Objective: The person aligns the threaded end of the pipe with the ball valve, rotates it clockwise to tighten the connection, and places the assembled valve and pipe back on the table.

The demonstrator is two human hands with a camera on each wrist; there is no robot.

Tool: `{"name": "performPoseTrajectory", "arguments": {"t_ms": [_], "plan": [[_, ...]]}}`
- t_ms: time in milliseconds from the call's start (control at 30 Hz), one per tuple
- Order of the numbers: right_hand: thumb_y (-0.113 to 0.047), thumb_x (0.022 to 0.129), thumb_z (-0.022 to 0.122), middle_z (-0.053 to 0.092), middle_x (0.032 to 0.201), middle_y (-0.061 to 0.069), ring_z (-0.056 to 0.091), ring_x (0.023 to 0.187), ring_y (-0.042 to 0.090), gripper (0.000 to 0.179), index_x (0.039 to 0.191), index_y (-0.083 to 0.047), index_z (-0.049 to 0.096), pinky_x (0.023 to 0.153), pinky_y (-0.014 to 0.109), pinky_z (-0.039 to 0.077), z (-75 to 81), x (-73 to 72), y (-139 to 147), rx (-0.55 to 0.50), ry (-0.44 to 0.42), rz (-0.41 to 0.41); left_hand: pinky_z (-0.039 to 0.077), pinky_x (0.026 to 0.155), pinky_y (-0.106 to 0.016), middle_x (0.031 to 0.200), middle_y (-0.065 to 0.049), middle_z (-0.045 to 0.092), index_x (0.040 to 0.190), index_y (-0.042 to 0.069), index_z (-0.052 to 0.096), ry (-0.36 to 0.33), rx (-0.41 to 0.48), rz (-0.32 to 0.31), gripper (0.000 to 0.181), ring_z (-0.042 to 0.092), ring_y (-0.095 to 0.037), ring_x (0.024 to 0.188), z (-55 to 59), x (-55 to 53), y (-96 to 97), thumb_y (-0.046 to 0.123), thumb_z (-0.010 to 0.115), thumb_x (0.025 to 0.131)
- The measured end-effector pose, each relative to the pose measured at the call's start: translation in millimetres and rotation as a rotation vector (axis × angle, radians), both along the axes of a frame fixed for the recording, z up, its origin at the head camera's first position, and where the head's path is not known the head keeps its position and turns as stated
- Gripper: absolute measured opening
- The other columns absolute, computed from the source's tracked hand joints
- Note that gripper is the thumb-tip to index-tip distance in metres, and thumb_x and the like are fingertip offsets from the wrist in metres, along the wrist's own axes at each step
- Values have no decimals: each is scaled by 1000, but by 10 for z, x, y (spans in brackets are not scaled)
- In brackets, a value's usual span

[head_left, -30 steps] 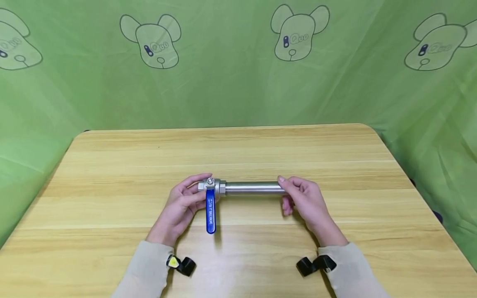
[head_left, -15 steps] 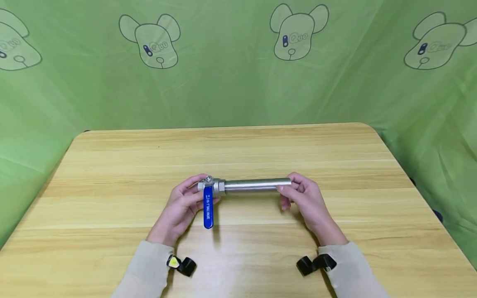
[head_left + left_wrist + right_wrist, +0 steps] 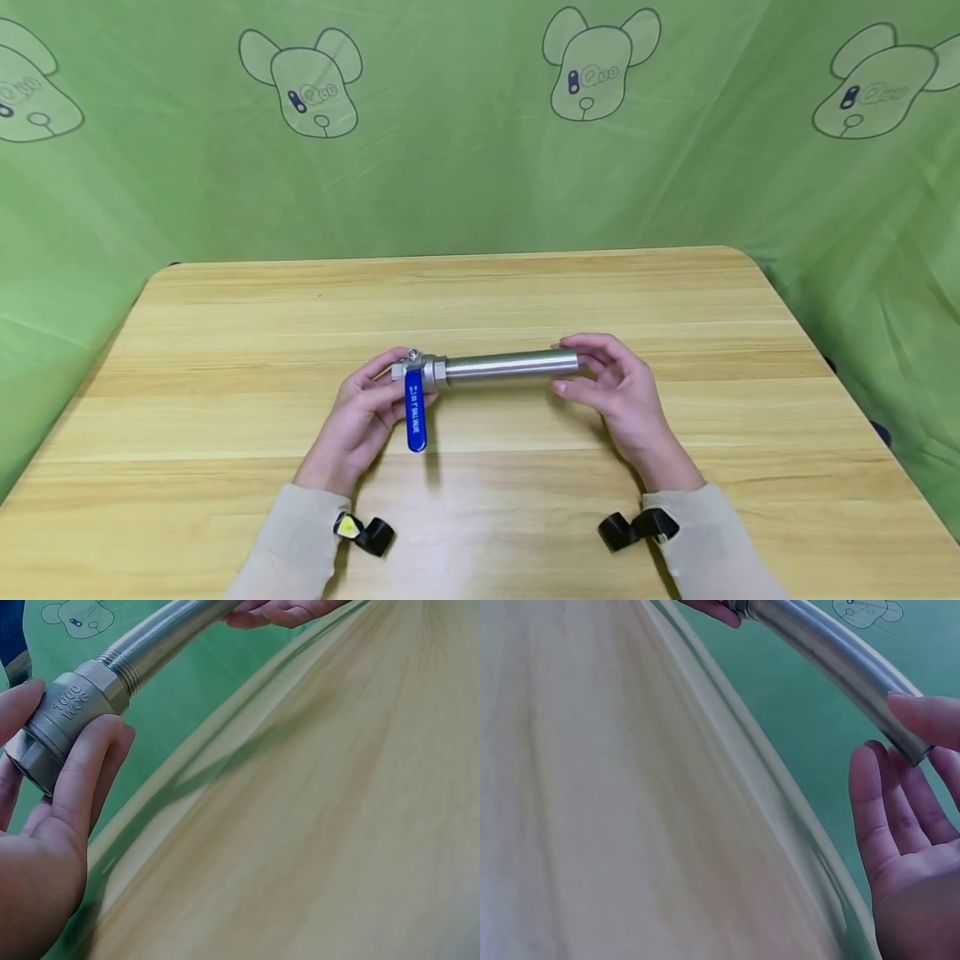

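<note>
A steel ball valve with a long blue lever handle is held up by my left hand, fingers and thumb around its body. From its right side runs a smooth steel pipe; threads show where the pipe meets the valve. The pipe slants slightly up to the right in the head view. My right hand is spread about the pipe's free end, thumb below it and fingers behind. In the right wrist view those fingers are loosely bent, with the thumb close over the pipe's tip.
Below lies a light wooden table, with the valve's shadow on it. A green curtain printed with mouse-like heads surrounds the table's back and sides. Black wrist cameras are strapped to both sleeves.
The pipe's right end has risen in view and the valve has shifted slightly left and up, its lever swinging with it. My right fingers have loosened from the pipe and spread apart.
</note>
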State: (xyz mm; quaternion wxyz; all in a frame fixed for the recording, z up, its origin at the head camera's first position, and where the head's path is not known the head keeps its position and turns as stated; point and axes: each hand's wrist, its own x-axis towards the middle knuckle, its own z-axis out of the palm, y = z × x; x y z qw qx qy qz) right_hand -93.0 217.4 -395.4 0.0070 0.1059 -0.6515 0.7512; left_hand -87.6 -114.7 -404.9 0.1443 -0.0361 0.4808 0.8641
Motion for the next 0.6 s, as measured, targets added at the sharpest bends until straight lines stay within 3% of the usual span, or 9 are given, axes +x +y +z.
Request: {"name": "performPoseTrajectory", "arguments": {"t_ms": [167, 400, 600], "plan": [[22, 78, 78, 75, 117, -1, 73, 108, 12, 48, 120, -1, 73, 96, 24, 66, 1, -1, 19, 26, -32, -4, 67, 100, -40, 114, -2, 80, 117, 19, 73, 8, -14, -18, 38, 81, -17, 100, -2, -5, 5, -11, 57, 101], [17, 79, 82, 79, 113, -5, 76, 103, 10, 43, 117, -4, 77, 87, 21, 67, 39, 7, 15, 76, -105, -48, 68, 98, -37, 115, -1, 80, 120, 19, 74, 29, -33, -36, 39, 82, -19, 100, -3, -5, -2, -11, 57, 101], [10, 87, 81, 81, 105, -1, 80, 92, 14, 34, 119, 0, 77, 80, 30, 71, 56, 11, -9, 82, -142, -59, 68, 97, -37, 117, -2, 79, 122, 19, 73, 39, -47, -39, 39, 82, -20, 100, -8, 0, -11, -10, 58, 101]]}}
